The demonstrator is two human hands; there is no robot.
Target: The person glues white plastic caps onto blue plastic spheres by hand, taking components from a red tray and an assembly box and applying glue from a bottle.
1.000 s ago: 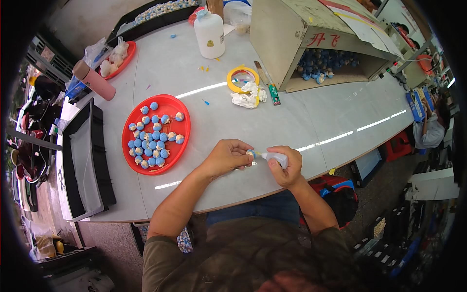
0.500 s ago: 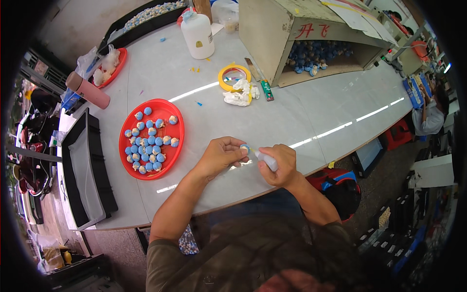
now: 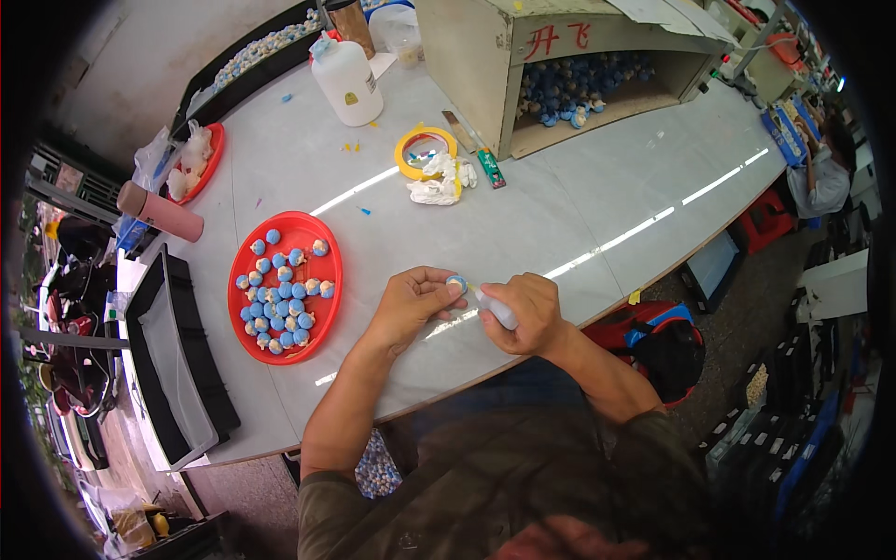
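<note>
Between the thumb and fingers of my left hand (image 3: 412,306) is a small blue and cream ball-shaped piece (image 3: 456,283). My right hand (image 3: 530,315) is wrapped round a small whitish squeeze bottle (image 3: 498,311). Its narrow yellowish tip points left at the piece; whether they touch I cannot tell. Both hands are over the near edge of the grey table (image 3: 411,257). To their left lies a round red tray (image 3: 301,227) bearing several similar blue and cream pieces (image 3: 278,310).
A black bin (image 3: 191,373) stands at the left, near a pink bottle (image 3: 161,211). Farther back are a white jug (image 3: 346,86), yellow tape roll (image 3: 404,154), crumpled white glove (image 3: 436,182) and box cutter (image 3: 474,140). An open-fronted box (image 3: 473,79) holds blue pieces. Another person (image 3: 821,177) sits far right.
The view has shifted and tilted slightly, so the table things appear moved. My hands keep nearly the same pose, still holding the piece and the squeeze bottle.
</note>
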